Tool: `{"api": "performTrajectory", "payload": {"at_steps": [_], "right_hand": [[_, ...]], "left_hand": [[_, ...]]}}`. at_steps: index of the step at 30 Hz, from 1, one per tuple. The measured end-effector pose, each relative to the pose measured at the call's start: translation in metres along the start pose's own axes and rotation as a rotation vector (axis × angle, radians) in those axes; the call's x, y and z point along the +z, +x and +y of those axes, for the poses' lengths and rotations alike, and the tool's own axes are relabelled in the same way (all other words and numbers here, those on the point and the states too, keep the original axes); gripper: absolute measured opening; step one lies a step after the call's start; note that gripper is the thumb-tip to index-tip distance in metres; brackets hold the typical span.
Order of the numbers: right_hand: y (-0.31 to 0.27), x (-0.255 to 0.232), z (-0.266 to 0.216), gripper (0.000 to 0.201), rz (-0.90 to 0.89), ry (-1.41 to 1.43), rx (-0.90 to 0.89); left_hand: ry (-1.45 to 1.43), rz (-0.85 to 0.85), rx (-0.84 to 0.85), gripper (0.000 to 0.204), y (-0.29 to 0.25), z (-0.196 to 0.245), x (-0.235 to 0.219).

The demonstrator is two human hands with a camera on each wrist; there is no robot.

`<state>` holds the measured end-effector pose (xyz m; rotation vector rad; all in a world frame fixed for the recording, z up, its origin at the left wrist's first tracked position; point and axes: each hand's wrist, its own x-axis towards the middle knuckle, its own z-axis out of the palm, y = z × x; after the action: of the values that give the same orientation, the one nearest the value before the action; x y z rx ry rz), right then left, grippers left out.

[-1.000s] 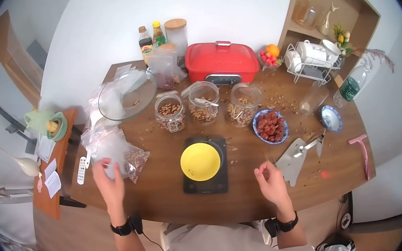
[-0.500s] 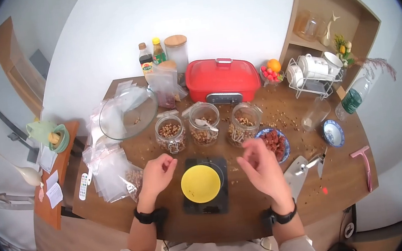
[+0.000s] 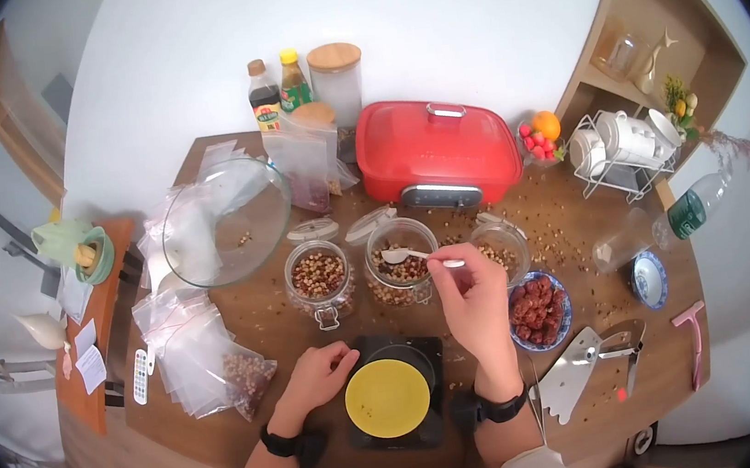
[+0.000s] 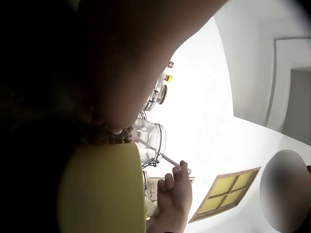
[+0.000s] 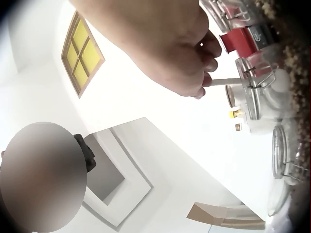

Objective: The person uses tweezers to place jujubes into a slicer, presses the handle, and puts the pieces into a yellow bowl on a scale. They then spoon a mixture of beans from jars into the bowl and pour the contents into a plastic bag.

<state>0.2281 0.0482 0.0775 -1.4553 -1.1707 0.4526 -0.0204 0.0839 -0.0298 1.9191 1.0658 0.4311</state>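
Observation:
The right hand (image 3: 475, 301) pinches the handle of a white spoon (image 3: 405, 255), whose bowl is inside the middle open glass jar (image 3: 405, 291) of mixed beans. In the right wrist view the same hand (image 5: 180, 58) holds the handle above a jar. My left hand (image 3: 319, 377) rests beside a yellow bowl (image 3: 387, 399), fingers loosely bent, holding nothing. That bowl stands on a black scale (image 3: 431, 357) and has a few small bits in it. Another open jar of beans (image 3: 319, 282) stands to the left, a third (image 3: 501, 252) to the right.
A red cooker (image 3: 435, 149) stands behind the jars. Plastic bags (image 3: 189, 348) and a large glass bowl (image 3: 226, 223) lie left. On the right are a blue-rimmed plate (image 3: 569, 309) of dark red pieces, a metal cleaver-like tool (image 3: 575, 378), a small bowl (image 3: 649, 280) and scattered beans.
The right hand has moved in to the middle jar and taken hold of the spoon. The left hand has moved from the bags to beside the yellow bowl.

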Motion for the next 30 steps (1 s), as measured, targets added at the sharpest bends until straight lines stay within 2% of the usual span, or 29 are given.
{"api": "performTrajectory", "payload": {"at_steps": [5, 8, 18, 24, 30], "right_hand": [[0.002, 0.001, 0.006, 0.009, 0.076, 0.069, -0.156], [0.002, -0.003, 0.008, 0.009, 0.046, -0.028, -0.238], [0.007, -0.016, 0.012, 0.013, 0.029, -0.081, -0.191], [0.010, -0.018, 0.010, 0.014, -0.066, -0.036, -0.201], [0.012, -0.020, 0.009, 0.015, -0.084, -0.077, -0.359]], "left_hand": [[0.072, 0.001, 0.018, 0.025, -0.001, 0.003, 0.001], [0.057, 0.004, 0.003, 0.025, 0.002, 0.001, 0.001], [-0.105, -0.061, -0.098, 0.024, 0.005, 0.001, -0.002], [-0.151, -0.073, -0.127, 0.023, 0.003, -0.006, 0.000], [-0.109, -0.068, -0.072, 0.023, 0.002, -0.002, -0.003]]}}
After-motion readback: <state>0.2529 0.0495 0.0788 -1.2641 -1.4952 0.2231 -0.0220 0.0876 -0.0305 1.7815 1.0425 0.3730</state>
